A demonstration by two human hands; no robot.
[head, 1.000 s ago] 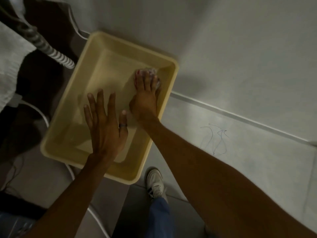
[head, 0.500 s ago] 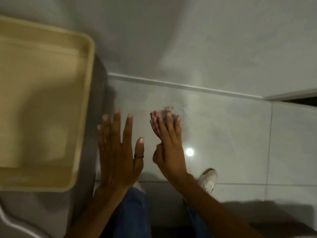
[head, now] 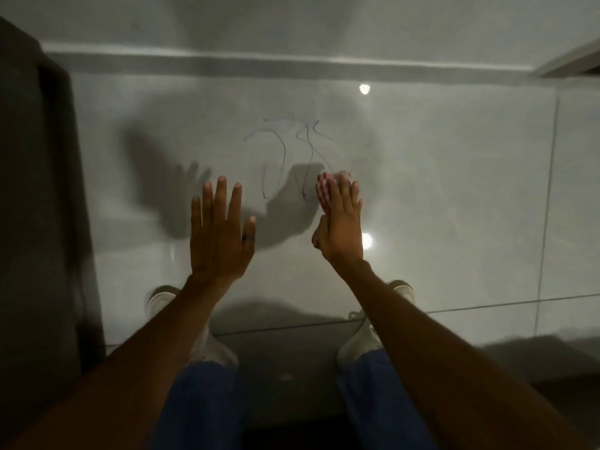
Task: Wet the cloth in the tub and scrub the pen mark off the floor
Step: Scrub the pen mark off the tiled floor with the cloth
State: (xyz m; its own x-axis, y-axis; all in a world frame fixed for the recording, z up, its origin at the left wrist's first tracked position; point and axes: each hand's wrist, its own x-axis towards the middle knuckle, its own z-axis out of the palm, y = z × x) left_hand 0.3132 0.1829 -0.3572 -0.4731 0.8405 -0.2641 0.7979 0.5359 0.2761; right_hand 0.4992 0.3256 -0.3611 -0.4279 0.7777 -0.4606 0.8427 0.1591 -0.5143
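We look down at our two bare arms stretched over a glossy grey tiled floor. Our right hand clutches a bunched red-and-white checked cloth beneath its fingers; the wad pokes out past the fingertips. Just beyond and to the left of that grip sprawls a thin blue scribbled pen mark, its nearest stroke running close beside the cloth. Our left hand, a dark ring on one finger, holds nothing, fingers spread flat. White shoes and blue trouser legs show below.
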